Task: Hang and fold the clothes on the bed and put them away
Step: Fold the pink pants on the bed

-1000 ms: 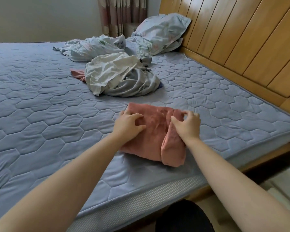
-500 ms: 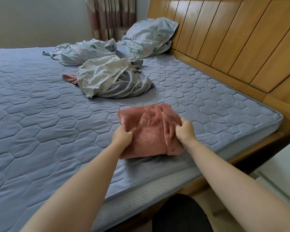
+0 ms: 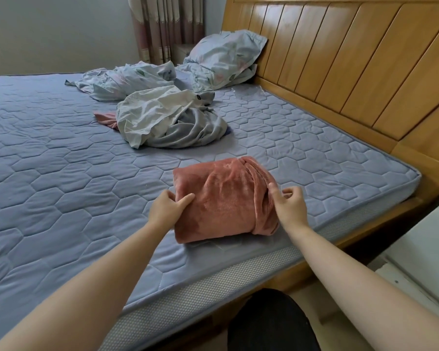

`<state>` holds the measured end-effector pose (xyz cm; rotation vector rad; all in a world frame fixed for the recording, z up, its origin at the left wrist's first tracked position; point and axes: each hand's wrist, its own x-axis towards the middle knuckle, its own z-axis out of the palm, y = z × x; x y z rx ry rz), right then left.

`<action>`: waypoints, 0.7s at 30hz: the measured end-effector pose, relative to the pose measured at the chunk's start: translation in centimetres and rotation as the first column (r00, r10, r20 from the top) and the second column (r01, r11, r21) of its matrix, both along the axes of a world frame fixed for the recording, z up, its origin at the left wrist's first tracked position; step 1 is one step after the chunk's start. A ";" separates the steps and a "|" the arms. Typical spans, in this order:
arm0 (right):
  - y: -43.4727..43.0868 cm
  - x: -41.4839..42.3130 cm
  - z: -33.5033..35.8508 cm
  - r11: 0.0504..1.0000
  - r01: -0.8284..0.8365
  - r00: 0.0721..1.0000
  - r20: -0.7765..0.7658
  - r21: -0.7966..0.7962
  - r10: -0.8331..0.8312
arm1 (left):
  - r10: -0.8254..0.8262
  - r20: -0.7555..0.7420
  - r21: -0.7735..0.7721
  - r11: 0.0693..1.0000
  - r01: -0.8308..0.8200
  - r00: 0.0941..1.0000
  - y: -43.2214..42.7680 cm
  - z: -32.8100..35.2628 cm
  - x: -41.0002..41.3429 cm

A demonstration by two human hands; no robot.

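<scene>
A blocky folded pink fleece (image 3: 221, 198) lies on the hexagon-quilted mattress (image 3: 61, 173). The left hand (image 3: 169, 207) clasps its nine-o'clock edge, and the right hand (image 3: 289, 207) pinches the ribbed three-o'clock hem.

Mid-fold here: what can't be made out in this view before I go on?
Head view:
- Left hand: fingers tucked under the folded pink garment.
- Right hand: pinching or only touching, its curled fingers hide it.
- Pink cloth: mostly under the white garment.
- White furniture: cut off by the right edge.

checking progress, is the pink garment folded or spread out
Folded: the pink garment lies as a compact, layered bundle near the mattress edge, not spread flat.
</scene>
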<state>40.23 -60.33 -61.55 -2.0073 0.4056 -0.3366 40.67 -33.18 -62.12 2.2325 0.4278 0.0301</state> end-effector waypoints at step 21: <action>-0.2 1.4 1.5 0.795 -0.034 0.950 -0.226 0.606 0.213 | -0.016 0.044 -0.289 0.957 0.028 0.999 -0.2 -0.1 -1.9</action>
